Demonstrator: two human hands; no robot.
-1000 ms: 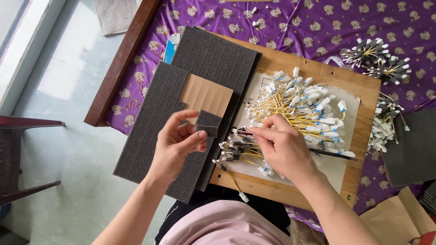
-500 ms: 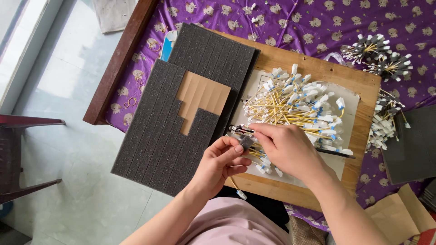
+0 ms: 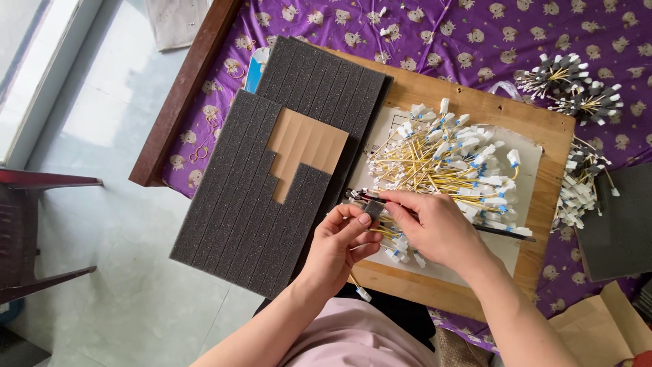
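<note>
My left hand (image 3: pixel 343 245) pinches a small dark foam piece (image 3: pixel 372 208) between thumb and fingers. My right hand (image 3: pixel 435 228) grips a bundle of thin yellow wires with white connectors (image 3: pixel 370 199), its ends touching the foam piece. Both hands meet over the left edge of a wooden board (image 3: pixel 536 122). A loose pile of the same yellow wires (image 3: pixel 448 156) lies on a white sheet on the board. To the left lies a dark grey foam sheet cut in strips (image 3: pixel 234 204), with a brown cardboard gap (image 3: pixel 305 146) where pieces are gone.
A second foam sheet (image 3: pixel 326 71) lies under the first. Bundled wire sets (image 3: pixel 570 85) rest on the purple patterned cloth (image 3: pixel 475 41) at right, beside another dark foam sheet (image 3: pixel 621 224). A dark chair (image 3: pixel 34 231) stands on the pale floor at left. Brown paper (image 3: pixel 604 333) lies bottom right.
My left hand has left the foam sheet with a small foam piece and moved right to meet my right hand and the wire bundle.
</note>
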